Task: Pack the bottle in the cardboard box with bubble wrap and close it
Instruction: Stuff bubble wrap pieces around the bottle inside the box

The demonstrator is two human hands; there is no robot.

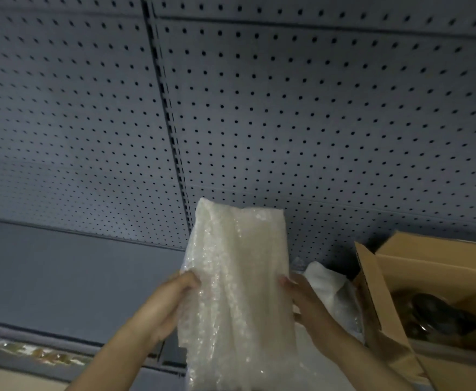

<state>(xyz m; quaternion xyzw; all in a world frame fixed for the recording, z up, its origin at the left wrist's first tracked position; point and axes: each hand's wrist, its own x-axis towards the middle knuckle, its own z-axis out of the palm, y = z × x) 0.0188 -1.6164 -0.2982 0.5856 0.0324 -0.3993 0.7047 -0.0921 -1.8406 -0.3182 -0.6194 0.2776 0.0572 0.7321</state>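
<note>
A folded sheet of bubble wrap stands upright at centre, the left hand on its left edge and the right hand on its right edge. To the right of the bubble wrap sits an open cardboard box with a bottle lying inside. More loose wrap lies between the two, behind the right hand. A pegboard wall rises behind the bubble wrap
</note>
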